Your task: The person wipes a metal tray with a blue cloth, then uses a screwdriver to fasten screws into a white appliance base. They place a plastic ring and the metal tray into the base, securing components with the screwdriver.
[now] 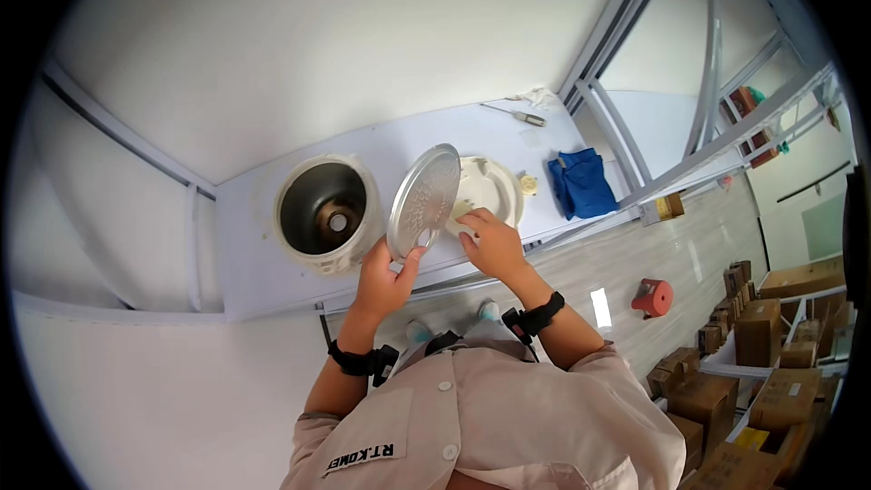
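Observation:
My left hand (386, 279) grips the lower edge of a round metal plate (426, 198), its thumb by a small round hole. The plate is silvery, stamped with a pattern, and tilted up on its side above the table. Just right of it, my right hand (493, 243) hovers over a round white plastic lid (502, 183), thumb and fingers apart and slightly bent. Part of the lid is hidden behind the plate and my fingers. To the left stands a white rice cooker body (337, 263), uncovered, with a dark, brown-stained inside and a round disc at its bottom.
A folded blue cloth (582, 183) lies on the white table (252, 283) at the right. Beside the lid is a small yellowish round part (528, 184). A screwdriver (526, 117) and a crumpled white cloth (541, 99) lie at the back. On the floor stand a red stool (652, 298) and cardboard boxes (703, 399).

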A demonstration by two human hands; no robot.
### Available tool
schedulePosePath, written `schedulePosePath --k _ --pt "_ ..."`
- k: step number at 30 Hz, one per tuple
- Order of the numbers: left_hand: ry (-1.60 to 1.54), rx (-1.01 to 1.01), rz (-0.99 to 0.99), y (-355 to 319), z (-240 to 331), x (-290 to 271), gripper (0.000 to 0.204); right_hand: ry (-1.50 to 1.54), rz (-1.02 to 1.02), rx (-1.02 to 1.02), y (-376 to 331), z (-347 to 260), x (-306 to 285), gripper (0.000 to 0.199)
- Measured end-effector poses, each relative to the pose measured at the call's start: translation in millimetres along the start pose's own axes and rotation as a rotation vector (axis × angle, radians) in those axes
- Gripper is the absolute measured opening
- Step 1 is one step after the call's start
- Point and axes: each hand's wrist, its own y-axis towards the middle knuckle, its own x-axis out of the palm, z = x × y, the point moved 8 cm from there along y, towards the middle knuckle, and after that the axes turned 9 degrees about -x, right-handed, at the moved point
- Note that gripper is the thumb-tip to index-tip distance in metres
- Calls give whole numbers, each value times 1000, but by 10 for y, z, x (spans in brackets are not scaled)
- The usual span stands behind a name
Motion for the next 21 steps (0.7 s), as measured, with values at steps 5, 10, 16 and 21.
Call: schedulePosePath --k 5,10,16,21 --pt "-272 -115 -60 145 111 580 29 -139 321 7 -311 736 -795 31" --pt "-475 -180 -46 344 204 1342 29 -331 276 150 -597 1778 -1293 79" --pt "-699 -297 -12 346 379 2018 39 -349 152 92 -783 2390 -1212 98" --pt "-734 -369 102 359 573 2263 35 -351 65 13 -726 2810 -1214 65"
